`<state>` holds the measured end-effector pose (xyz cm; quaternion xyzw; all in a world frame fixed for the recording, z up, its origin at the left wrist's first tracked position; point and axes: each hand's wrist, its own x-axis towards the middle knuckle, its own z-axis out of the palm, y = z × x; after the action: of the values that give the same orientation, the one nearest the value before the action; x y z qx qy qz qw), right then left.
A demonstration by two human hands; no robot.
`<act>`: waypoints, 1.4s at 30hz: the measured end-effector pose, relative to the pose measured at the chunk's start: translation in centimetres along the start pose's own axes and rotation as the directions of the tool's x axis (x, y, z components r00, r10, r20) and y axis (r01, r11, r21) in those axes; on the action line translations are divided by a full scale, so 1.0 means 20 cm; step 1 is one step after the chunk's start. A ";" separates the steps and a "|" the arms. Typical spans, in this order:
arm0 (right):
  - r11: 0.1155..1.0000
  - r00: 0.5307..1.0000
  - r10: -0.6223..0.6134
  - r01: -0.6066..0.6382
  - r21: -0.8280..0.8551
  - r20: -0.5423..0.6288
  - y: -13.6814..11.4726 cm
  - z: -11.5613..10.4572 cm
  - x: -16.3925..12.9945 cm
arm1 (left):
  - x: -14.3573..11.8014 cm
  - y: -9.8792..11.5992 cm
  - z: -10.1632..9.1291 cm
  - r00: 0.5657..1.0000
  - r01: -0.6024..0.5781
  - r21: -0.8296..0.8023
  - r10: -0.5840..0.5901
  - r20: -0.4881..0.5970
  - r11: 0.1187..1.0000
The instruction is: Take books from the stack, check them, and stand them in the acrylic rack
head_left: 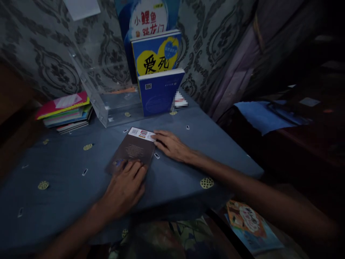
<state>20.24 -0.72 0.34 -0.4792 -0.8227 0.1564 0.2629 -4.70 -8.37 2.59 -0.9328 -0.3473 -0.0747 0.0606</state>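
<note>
A thin dark grey-brown book [134,150] lies on the cloth-covered table, slightly turned. It has a white strip with a barcode along its far edge and small pale print in the middle. My left hand [128,181] is at its near end, with curled fingers over the near edge; the thumb is partly hidden. At the far right corner rests my right hand [169,144], its fingers stretched out and a little apart, fingertips touching the white strip. Behind the book, a clear acrylic rack [105,111] holds upright books, with a blue book [161,92] at the front.
Left of the rack is a stack of colourful books [67,111]. A yellow-and-blue book [155,54] and a taller picture book [148,19] stand behind the blue one. Below the table's right edge lies another picture book [250,225]. Patterned wallpaper [212,32] backs the table.
</note>
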 end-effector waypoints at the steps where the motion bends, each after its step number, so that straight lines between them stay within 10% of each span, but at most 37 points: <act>1: 0.998 1.000 0.013 -0.012 0.059 -0.014 0.00 -0.01 0.00 | -0.02 -0.05 -0.02 0.999 0.011 0.020 -0.012 0.040 1.000; 7: 0.874 0.993 0.105 -0.070 0.480 -0.045 -0.01 -0.02 -0.06 | 0.04 -0.23 -0.09 0.974 0.160 0.090 -0.173 0.149 0.983; 15: 0.913 0.989 -0.047 0.100 0.394 -0.143 -0.01 0.00 -0.09 | 0.34 -0.07 0.06 0.998 0.059 0.114 -0.061 0.015 0.992; 27: 0.913 0.992 -0.062 0.101 0.395 -0.110 -0.03 -0.04 -0.09 | 0.38 -0.10 0.01 0.999 -0.017 0.164 0.009 0.051 0.986; 36: 0.941 0.937 -0.320 0.332 0.068 -0.141 -0.02 0.01 -0.11 | 0.32 -0.11 0.05 1.000 -0.021 0.079 0.021 -0.007 0.997; 42: 0.929 0.935 -0.340 0.317 -0.189 -0.101 -0.13 0.05 -0.15 | 0.28 -0.41 0.05 0.987 0.163 0.066 -0.163 -0.002 0.984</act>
<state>19.12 -4.68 0.04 -0.3644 -0.8824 0.0075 0.2975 -5.81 1.64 3.16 -0.8989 -0.4248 -0.0663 0.0843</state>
